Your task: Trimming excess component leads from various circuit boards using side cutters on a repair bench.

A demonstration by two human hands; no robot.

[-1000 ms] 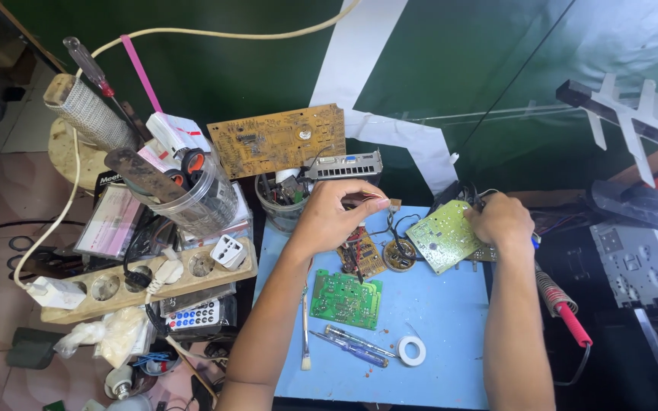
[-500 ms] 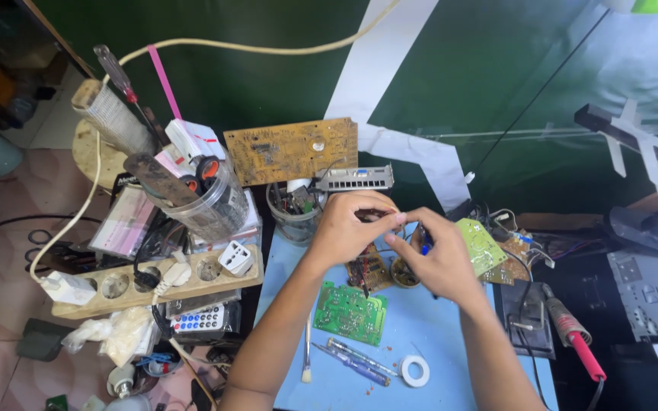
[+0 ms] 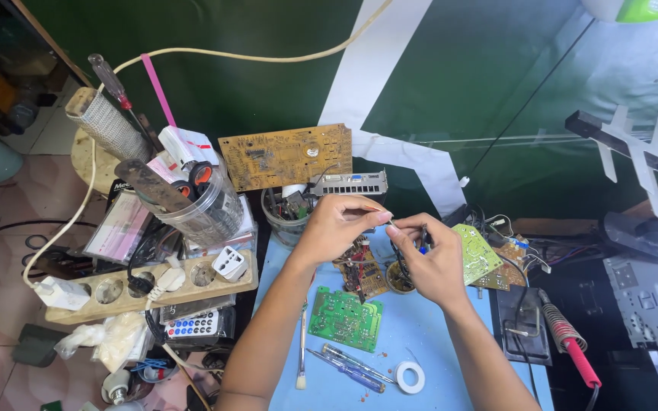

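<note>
Blue tabletop, centre: left hand and right hand, fingertips pinched together on a thin dark wire above a brown circuit board. Wire looks light, limp, likely fragile; hold near its end. Green circuit board at 6 o'clock; soldering iron at 4 o'clock.

On the work mat, the left hand and right hand meet near the back edge, above a small circuit board; another circuit board lies in front of them, with a brush, a screwdriver and a tape roll nearer the front edge. Off the mat's left edge sits a power strip with a jar of tools behind it. A soldering iron rests off the right edge.
</note>
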